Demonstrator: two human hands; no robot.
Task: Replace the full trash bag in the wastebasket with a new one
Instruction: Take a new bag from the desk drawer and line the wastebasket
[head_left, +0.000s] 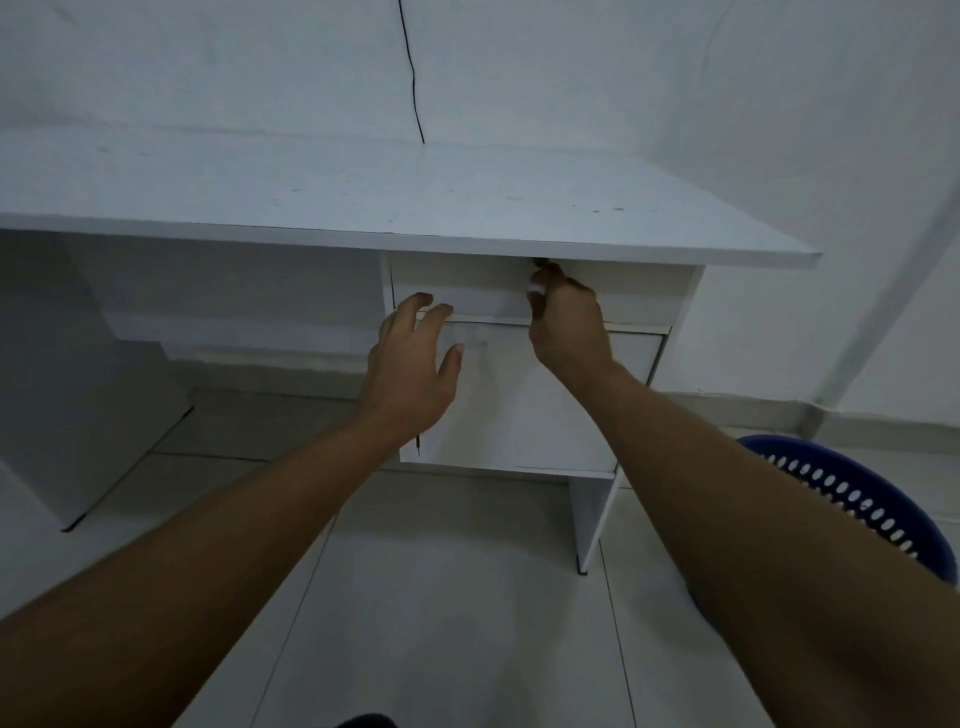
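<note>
A blue perforated wastebasket (852, 499) stands on the floor at the right, partly hidden behind my right forearm. No trash bag shows in it from here. My right hand (566, 322) is curled at the top edge of the white desk drawer (467, 288), pinching a small white thing that I cannot identify. My left hand (410, 358) hovers with fingers spread at the seam between the drawer and the cabinet door (498, 415) below it, fingertips touching the drawer's lower edge.
The white desk (363, 202) fills the upper half of the view against a white wall, with a black cable (413, 88) running down behind it. Pale floor tiles (441, 597) lie below. A desk leg panel (592, 514) stands beside the wastebasket.
</note>
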